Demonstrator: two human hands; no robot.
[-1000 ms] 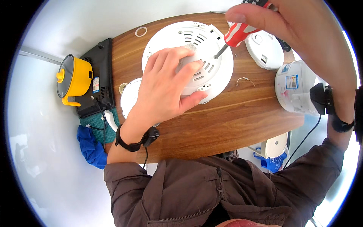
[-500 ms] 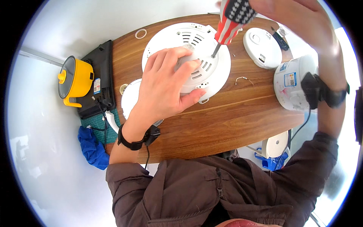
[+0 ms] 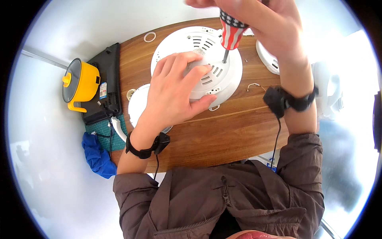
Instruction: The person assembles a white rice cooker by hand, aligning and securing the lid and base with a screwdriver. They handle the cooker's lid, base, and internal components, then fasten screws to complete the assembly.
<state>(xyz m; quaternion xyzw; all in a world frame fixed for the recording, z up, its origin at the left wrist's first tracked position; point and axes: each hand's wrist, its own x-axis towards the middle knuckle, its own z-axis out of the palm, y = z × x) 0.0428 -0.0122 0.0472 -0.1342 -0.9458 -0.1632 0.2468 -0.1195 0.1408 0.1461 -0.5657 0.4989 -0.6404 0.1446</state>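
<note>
A round white appliance base [image 3: 230, 75] with vent slots lies upside down on the wooden table [image 3: 223, 135]. My left hand [image 3: 177, 89] lies flat on it, fingers spread, pressing it down. My right hand [image 3: 270, 24] grips a screwdriver [image 3: 230, 36] with a red, white and dark striped handle. The screwdriver stands nearly upright, its tip set into the base just right of my left fingers. Both wrists wear black bands with cables.
A yellow pot [image 3: 79, 83] sits on a black flat cooker [image 3: 104, 85] at the left. A white round lid [image 3: 137, 105] lies beside my left wrist. Another white round part [image 3: 267, 59] and a white appliance body [image 3: 330, 95] are at the right. A blue cloth [image 3: 97, 157] hangs at the lower left.
My right hand has swung the screwdriver from slanted to nearly upright over the base. The view has shifted so that the right hand sits higher. My left hand has stayed put.
</note>
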